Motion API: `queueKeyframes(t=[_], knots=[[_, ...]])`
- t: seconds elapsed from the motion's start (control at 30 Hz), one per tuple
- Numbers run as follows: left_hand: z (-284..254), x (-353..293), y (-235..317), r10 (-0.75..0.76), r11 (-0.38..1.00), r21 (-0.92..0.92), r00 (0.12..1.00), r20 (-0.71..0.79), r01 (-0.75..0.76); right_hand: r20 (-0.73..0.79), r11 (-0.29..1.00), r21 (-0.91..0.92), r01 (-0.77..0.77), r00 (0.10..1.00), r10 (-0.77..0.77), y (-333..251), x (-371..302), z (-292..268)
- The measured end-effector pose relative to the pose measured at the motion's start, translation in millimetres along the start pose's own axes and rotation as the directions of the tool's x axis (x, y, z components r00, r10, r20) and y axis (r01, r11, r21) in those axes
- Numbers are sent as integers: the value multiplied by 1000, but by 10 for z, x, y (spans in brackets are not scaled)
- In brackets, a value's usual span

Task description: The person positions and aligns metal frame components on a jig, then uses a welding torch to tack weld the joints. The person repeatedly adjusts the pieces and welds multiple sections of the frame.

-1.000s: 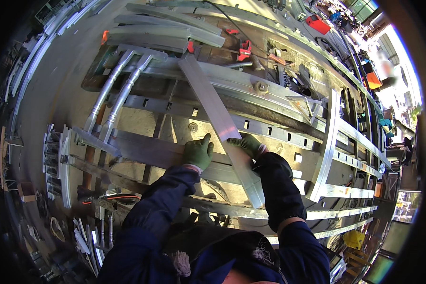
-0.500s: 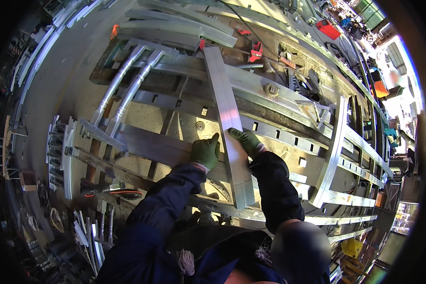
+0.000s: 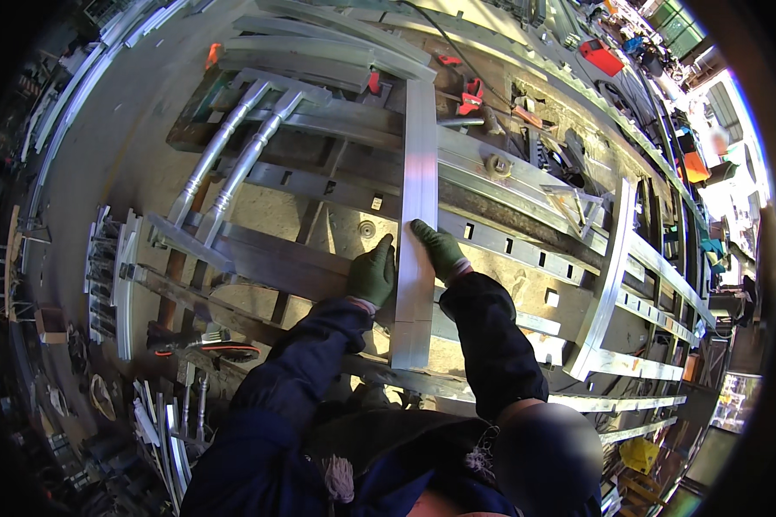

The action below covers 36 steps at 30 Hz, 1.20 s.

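Note:
A long silver rectangular metal bar lies nearly straight away from me, across the rails of a metal frame. Both hands wear green gloves. Fingers of my right hand are closed on the bar's right edge, thumb on top. My left hand is at the left edge, its fingers curled against the side and partly hidden. A fine crosswise line shows near the bar's close end. Left of the bar, two turned silver balusters join short crosspieces.
Red-handled clamps lie beyond the frame, near a red case. A grinder-like tool with an orange-edged cable rests at the left. Another silver bar crosses the rails on the right. Metal lengths are stacked at the back.
The bar has turned from a slant to nearly straight: its far end swung right and its near end left. My left hand now meets its edge; my right hand moved slightly left.

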<state>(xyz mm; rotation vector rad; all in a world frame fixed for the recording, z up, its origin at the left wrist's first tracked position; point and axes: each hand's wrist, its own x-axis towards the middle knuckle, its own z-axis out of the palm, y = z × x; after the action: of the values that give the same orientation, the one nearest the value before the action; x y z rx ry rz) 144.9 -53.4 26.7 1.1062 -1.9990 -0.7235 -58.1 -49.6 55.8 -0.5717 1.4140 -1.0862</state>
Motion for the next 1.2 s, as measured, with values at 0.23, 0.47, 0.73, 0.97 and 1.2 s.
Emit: queueKeyframes(t=[0.23,0.47,0.73,0.97,1.2], knots=[[-399,-77,-173,-208,951,-279,940,-269,131,-47,987,155,-41,998,49,153,93,-14],[-1903,-9,-1198,-506,858,-286,613,-606,426,-78,950,-231,-210,977,197,12,-56,-170],[-2767,150,-2307,-609,489,-111,248,-753,865,-456,964,-211,159,857,-241,515,-959,-209],[-2869,154,-2946,-877,437,-457,254,-408,775,-596,991,-115,66,794,-122,1206,-2250,74],[-3144,250,-2993,-873,435,-372,283,-397,820,-512,934,-350,-73,850,-125,1209,-2397,496]])
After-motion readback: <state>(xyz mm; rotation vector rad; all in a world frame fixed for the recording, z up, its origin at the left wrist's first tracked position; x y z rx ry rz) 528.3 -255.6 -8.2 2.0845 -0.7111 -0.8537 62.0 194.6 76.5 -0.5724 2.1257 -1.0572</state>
